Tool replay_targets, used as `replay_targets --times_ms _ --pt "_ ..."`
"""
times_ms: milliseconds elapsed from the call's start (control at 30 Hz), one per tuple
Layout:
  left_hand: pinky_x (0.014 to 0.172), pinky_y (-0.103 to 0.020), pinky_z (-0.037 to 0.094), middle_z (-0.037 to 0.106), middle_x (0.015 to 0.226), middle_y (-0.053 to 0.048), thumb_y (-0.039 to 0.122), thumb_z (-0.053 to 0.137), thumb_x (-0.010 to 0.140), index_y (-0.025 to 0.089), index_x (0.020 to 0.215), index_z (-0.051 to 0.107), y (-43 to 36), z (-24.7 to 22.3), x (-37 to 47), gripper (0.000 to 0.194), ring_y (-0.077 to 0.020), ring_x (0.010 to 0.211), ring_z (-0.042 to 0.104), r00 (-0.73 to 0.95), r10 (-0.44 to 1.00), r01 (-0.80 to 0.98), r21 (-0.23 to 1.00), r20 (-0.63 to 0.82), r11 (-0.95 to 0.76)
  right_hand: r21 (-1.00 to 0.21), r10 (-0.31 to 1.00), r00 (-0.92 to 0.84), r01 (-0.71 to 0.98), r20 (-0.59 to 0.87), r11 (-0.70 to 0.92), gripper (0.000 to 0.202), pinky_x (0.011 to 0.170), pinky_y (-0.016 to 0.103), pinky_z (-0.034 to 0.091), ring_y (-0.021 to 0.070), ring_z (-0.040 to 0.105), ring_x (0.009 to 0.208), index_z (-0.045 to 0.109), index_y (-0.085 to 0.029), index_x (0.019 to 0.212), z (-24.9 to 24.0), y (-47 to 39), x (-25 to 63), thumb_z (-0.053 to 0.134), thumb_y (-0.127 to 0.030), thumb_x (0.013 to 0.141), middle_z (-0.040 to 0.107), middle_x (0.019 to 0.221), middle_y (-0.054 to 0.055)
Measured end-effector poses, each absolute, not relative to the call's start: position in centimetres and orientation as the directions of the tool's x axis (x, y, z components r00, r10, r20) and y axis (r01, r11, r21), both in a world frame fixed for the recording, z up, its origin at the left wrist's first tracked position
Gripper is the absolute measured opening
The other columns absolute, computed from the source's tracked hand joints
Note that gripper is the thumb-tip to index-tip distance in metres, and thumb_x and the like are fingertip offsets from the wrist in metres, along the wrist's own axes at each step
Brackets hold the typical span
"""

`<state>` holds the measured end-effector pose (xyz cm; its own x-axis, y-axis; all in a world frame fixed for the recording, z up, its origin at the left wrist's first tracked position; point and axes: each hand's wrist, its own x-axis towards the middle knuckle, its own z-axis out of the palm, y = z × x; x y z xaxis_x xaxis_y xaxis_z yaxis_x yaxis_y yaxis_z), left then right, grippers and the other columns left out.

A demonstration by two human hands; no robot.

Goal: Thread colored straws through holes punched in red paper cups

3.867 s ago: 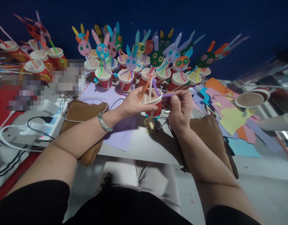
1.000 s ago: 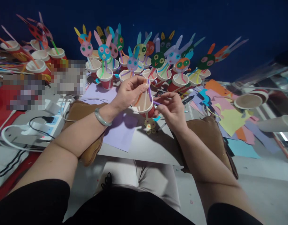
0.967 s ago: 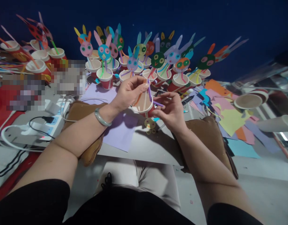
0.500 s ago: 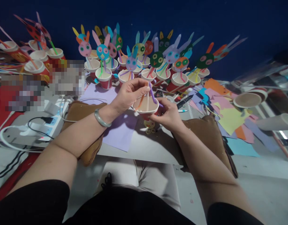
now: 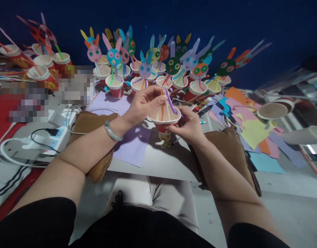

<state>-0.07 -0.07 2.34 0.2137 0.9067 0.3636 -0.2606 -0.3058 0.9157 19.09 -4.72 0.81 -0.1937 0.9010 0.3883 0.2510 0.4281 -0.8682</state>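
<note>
A red paper cup [image 5: 163, 128] with a white rim is held over the front of the table. My left hand [image 5: 150, 101] pinches the tops of the straws at the cup's mouth. An orange straw [image 5: 162, 112] stands inside the cup, and a purple straw [image 5: 171, 103] bends down to its right rim. The fingers of my right hand [image 5: 188, 124] press round the cup's right side. Small yellow round cut-outs [image 5: 165, 144] show just below the cup.
Several cups with paper rabbit heads [image 5: 113, 57] line the back. Coloured paper scraps [image 5: 254, 132] and more cups [image 5: 272, 109] are at right. Brown cushions [image 5: 223, 151] lie under both forearms. A power strip [image 5: 59, 137] with cables sits at left, beside purple paper [image 5: 132, 148].
The cup's mouth has shifted slightly right, along with my right hand. The purple straw's bent lower end now shows against the right rim. My left hand still pinches the straw tops.
</note>
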Motion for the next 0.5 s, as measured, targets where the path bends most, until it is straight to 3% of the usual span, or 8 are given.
replay_targets --times_ms 267,500 --pt "0.075 -0.028 0.061 0.071 0.083 0.000 0.057 0.079 0.085 0.021 0.089 0.071 1.0 1.7 -0.6 0.037 -0.0128 0.078 0.070 0.305 0.799 -0.236 0.854 0.518 -0.463 -0.847 0.886 -0.287 0.293 0.364 0.443 0.052 0.070 0.029 0.059 0.0166 0.067 0.078 0.072 -0.021 0.103 0.7 -4.7 19.6 0.093 -0.051 0.067 0.072 0.090 0.002" --pt "0.072 -0.028 0.061 0.071 0.083 0.000 0.059 0.075 0.088 0.022 0.092 0.071 0.9 1.7 -0.6 0.038 -0.0130 0.077 0.071 0.307 0.776 -0.208 0.835 0.551 -0.510 -0.801 0.856 -0.328 0.329 0.401 0.501 0.040 0.064 0.026 0.054 0.0154 0.066 0.074 0.074 -0.019 0.101 0.7 -4.5 20.1 0.090 -0.038 0.069 0.074 0.088 0.002"
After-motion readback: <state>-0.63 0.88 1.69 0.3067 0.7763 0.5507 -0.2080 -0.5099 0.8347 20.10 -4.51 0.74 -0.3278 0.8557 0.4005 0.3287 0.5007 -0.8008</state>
